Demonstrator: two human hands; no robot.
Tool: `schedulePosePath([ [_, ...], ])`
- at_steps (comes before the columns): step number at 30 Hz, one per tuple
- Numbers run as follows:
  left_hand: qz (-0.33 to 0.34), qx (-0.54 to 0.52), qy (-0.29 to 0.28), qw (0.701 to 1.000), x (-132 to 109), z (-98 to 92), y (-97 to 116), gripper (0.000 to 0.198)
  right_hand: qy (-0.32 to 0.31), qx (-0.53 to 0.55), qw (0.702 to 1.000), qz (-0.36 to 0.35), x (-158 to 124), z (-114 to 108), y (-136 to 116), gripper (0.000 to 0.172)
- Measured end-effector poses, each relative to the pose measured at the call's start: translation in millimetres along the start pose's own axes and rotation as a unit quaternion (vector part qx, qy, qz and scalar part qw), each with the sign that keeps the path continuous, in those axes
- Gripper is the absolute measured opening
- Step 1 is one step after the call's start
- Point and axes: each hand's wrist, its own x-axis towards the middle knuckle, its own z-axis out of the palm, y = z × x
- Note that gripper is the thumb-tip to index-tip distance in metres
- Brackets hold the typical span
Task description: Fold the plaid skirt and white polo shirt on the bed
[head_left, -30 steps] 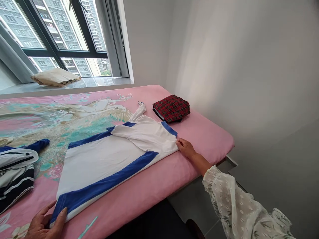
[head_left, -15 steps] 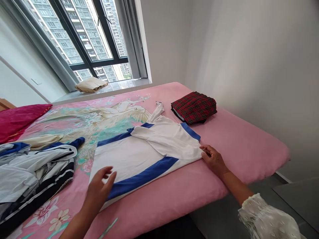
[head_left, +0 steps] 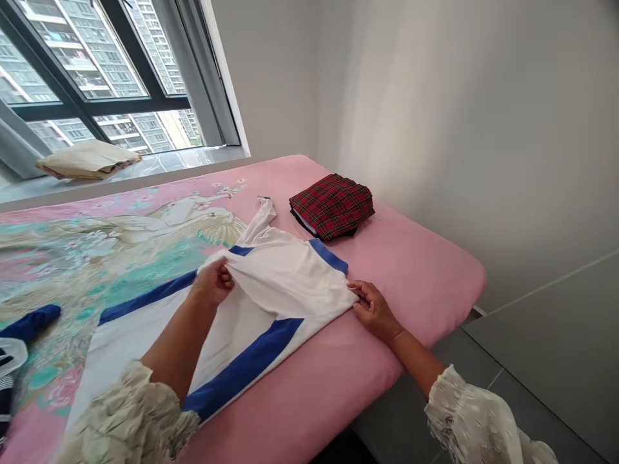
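Observation:
A white garment with blue stripes [head_left: 271,290] lies spread on the pink bed [head_left: 416,264]. My left hand [head_left: 213,281] is closed in a pinch on the folded white flap near the garment's middle and lifts it slightly. My right hand [head_left: 372,308] rests at the garment's right edge, fingers curled onto the cloth and holding the corner down.
A folded red plaid garment [head_left: 333,205] sits at the far right of the bed near the wall. A beige bag [head_left: 80,159] lies on the window sill. Dark blue and striped clothes [head_left: 19,335] are at the left edge. Grey floor shows on the right.
My left hand has moved from the garment's near left end up to its middle and pinched the white flap. My right hand stays at the right corner. The camera view has shifted.

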Motion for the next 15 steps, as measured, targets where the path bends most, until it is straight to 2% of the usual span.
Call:
schedulePosePath([
  [3,0.106,-0.037,-0.005,0.994,0.7,6.4,24.7,0.024,0.008,-0.023,1.000,-0.004,1.4,-0.4,0.5,0.046],
  [5,0.146,-0.028,0.004,0.989,5.4,8.4,30.1,0.023,0.019,-0.039,0.999,0.001,2.2,-0.5,-0.1,0.044],
  [7,0.144,0.011,0.028,0.989,13.9,8.2,23.8,0.021,0.030,-0.047,0.998,0.007,2.8,-0.3,-1.7,0.039],
  [12,0.055,0.158,0.063,0.984,35.1,-3.3,-10.9,0.024,0.058,-0.064,0.996,0.019,4.2,0.8,-5.2,0.028],
  [15,0.064,0.234,0.099,0.965,30.3,-13.0,-23.2,0.026,0.066,-0.067,0.995,0.029,4.3,0.9,-5.1,0.028],
])
